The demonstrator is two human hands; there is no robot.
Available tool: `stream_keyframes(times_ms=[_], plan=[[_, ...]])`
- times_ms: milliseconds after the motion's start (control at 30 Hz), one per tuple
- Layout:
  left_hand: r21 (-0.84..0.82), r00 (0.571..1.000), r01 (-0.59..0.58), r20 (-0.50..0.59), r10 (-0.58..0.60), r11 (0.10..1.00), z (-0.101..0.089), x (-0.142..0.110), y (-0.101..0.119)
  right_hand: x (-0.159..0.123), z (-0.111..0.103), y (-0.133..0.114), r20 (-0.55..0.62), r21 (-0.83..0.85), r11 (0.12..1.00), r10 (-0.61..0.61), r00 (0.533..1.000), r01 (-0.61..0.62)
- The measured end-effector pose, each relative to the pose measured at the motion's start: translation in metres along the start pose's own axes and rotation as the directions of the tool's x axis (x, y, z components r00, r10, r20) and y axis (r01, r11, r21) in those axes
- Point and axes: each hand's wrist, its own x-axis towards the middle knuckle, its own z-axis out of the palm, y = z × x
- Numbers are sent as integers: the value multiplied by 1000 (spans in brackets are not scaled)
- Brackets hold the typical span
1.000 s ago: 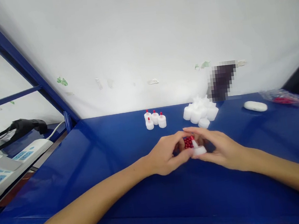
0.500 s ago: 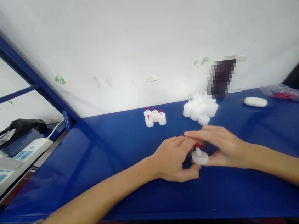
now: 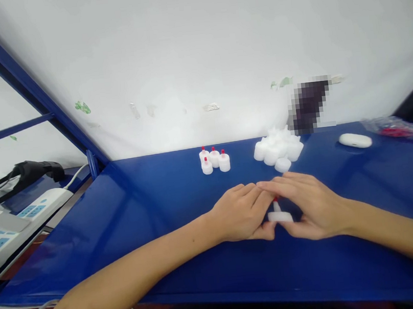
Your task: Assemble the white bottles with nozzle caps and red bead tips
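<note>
Nozzle cap: white disc base, narrow spout; held between the two hands above the worktop.
Red tip: at the top of the spout, partly covered by fingers.
Left hand: clamped on the cap together with the other hand; fingers at the red tip, thumb beside the base.
Right hand: clamped on the cap as well; thumb at the base, forefinger meeting the left fingers. Force of each grip: cannot tell.
Cap handling: judged light, stiff plastic, smooth, not fragile; the slim spout may tilt under side load.
Hold points: base by its rim, tip by its sides.
Red-tipped caps: four, upright in a close group, beyond the left hand.
White caps: clustered pile beyond the right hand; nearest obstruction.
White case: right of the pile, well apart.
Plastic bag: red contents, far right.
Power strip: far left, clear of both hands.
Left palm contents: hidden.
</note>
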Motion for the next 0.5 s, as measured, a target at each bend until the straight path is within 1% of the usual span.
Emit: stream_keyframes(times_ms=[67, 233, 367, 500], plan=[[43, 1000, 1, 22, -2, 999, 1, 2, 0, 0, -1, 1, 3, -7, 1000, 4, 1000, -4], [110, 1000, -23, 19, 21, 994, 5, 4, 2, -3, -1, 0, -34, -36, 999, -2, 999, 0], [145, 997, -61, 56, 53, 988, 5, 5, 2, -3, 3, -1, -73, -94, 993, -72, 995, 65], [182, 993, -120, 44, 114, 976, 7, 6, 0, -2, 3, -4, -26, -134, 983, -130, 991, 125]])
